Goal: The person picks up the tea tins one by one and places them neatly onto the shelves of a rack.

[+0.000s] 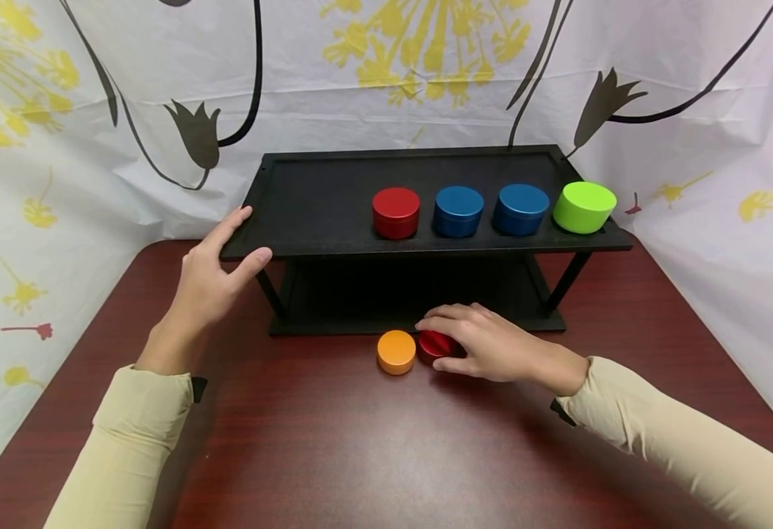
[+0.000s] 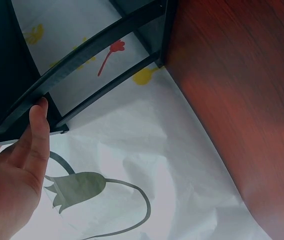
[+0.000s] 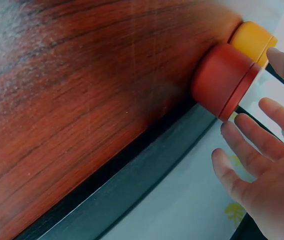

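My left hand [image 1: 204, 283] touches the left front corner of a black two-tier shelf [image 1: 320, 198], thumb and forefinger spread. In the left wrist view its fingers [image 2: 38, 135] reach the shelf's side edge fairly straight. My right hand [image 1: 492, 342] is at a red round tin [image 1: 434, 345] on the table, in front of the lower tier. The right wrist view shows the fingers [image 3: 249, 150] spread beside this tin's lid end, not closed round it; whether a fingertip touches is unclear. An orange round tin [image 1: 396, 351] stands just left of the red one.
On the upper tier's right half, along its front, stand another red tin [image 1: 396, 213], two blue tins [image 1: 458, 211] and a lime-green tin [image 1: 583, 207]. The reddish-brown table [image 1: 333, 455] stretches forward of the shelf. A patterned white sheet [image 1: 386, 110] hangs behind and at both sides.
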